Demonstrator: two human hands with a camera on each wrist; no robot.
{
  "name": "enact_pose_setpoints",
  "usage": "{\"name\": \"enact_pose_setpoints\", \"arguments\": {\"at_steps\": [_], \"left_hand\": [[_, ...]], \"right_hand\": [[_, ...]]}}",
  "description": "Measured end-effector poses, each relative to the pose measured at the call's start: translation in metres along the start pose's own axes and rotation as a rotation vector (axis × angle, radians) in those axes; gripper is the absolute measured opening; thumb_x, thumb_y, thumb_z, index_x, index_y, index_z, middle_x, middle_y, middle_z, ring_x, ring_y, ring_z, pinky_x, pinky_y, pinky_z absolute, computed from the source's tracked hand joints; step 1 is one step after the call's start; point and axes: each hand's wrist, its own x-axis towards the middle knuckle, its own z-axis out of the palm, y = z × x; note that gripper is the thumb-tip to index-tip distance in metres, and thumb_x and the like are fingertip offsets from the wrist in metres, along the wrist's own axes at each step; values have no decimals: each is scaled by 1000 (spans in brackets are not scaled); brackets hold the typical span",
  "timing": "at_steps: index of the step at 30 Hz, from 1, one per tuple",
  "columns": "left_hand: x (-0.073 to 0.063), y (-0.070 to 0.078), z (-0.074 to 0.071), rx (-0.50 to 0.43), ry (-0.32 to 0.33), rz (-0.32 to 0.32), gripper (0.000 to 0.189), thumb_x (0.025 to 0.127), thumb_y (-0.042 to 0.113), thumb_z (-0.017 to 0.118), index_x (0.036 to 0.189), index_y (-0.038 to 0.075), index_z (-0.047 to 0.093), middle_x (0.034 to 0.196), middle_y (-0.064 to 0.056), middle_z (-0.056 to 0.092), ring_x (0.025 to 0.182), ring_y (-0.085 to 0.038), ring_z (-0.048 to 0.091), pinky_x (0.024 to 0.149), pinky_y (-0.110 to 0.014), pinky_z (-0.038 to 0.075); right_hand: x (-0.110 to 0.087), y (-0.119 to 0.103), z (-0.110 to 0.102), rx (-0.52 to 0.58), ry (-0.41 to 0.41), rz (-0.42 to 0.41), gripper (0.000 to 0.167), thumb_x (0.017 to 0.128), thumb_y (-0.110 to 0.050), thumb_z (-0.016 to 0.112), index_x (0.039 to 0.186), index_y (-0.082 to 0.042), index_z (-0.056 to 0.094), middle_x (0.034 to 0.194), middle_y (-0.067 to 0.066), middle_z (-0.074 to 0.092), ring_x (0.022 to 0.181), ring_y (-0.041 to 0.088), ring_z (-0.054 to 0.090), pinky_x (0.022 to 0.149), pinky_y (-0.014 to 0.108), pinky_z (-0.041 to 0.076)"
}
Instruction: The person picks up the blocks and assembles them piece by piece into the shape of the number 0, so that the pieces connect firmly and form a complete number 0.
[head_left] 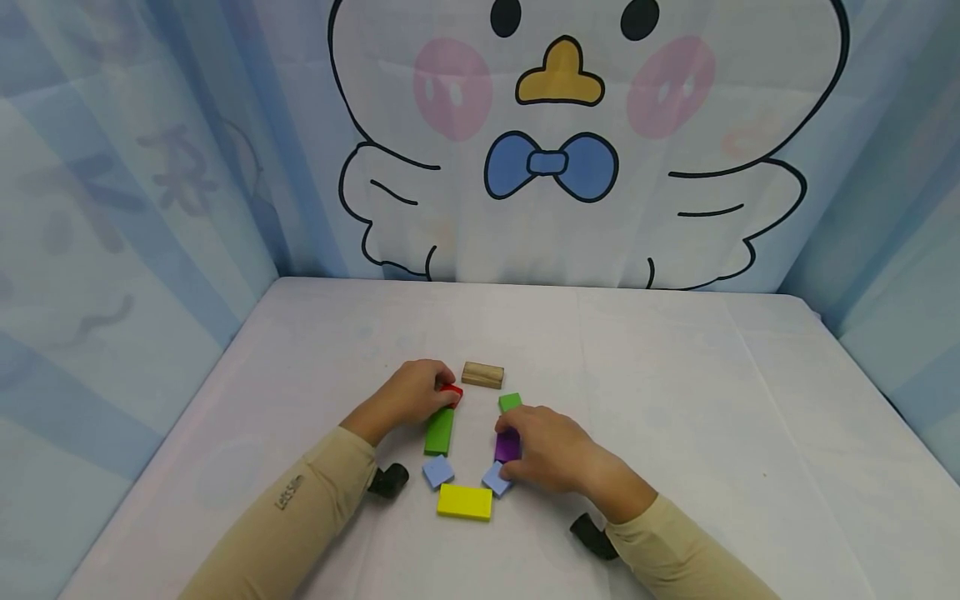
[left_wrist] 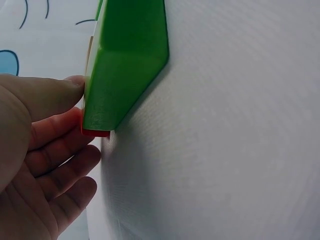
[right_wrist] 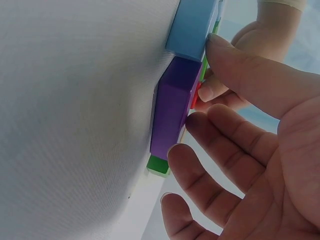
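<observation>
My left hand [head_left: 420, 387] pinches a red block [head_left: 452, 394] at the far end of a long green block [head_left: 439, 432]. In the left wrist view the thumb lies beside the green block [left_wrist: 127, 65], with the red block [left_wrist: 95, 133] at its tip. My right hand [head_left: 555, 450] spreads over a purple block [head_left: 507, 447]; in the right wrist view its fingertips touch the purple block [right_wrist: 172, 110] and the thumb tip lies at a light blue block [right_wrist: 192, 30]. A small green block [head_left: 510, 401] stands beyond the purple one.
A yellow block [head_left: 465, 502] lies at the near side, with another light blue block [head_left: 438, 472] at its left corner. A wooden block [head_left: 483, 375] lies at the far side. All are on a white-covered table [head_left: 675, 400] before a printed curtain [head_left: 465, 208].
</observation>
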Motion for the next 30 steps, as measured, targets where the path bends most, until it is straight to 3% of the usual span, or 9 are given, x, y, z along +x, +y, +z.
{"name": "enact_pose_setpoints", "arguments": {"at_steps": [30], "left_hand": [[-5,2,-3,12,12,32,28,94,21,72,115,3,68,103,-6,66,86,-19,57,87,-33,53]], "right_hand": [[-1,1,0,7,10,-22,45,82,-23,84,119,-8,64,117,7,65,106,26,58,93,45,49]]}}
